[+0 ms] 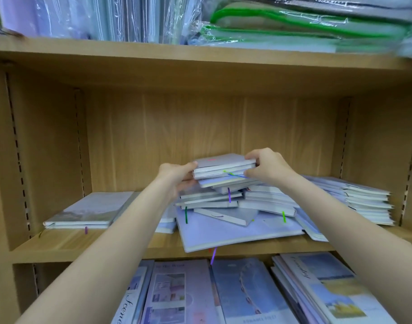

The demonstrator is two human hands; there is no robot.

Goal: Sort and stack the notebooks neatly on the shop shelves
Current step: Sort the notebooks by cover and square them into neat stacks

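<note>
Left hand: we grip the small notebooks at 9 o'clock.
Right hand: pinches their 3 o'clock edge.
Place: atop the messy pile, middle shelf.
Tip: we should square edges before lifting.

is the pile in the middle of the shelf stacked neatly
No, the notebooks in the pile lie crooked at different angles, and the large bottom one overhangs the shelf edge.
</note>
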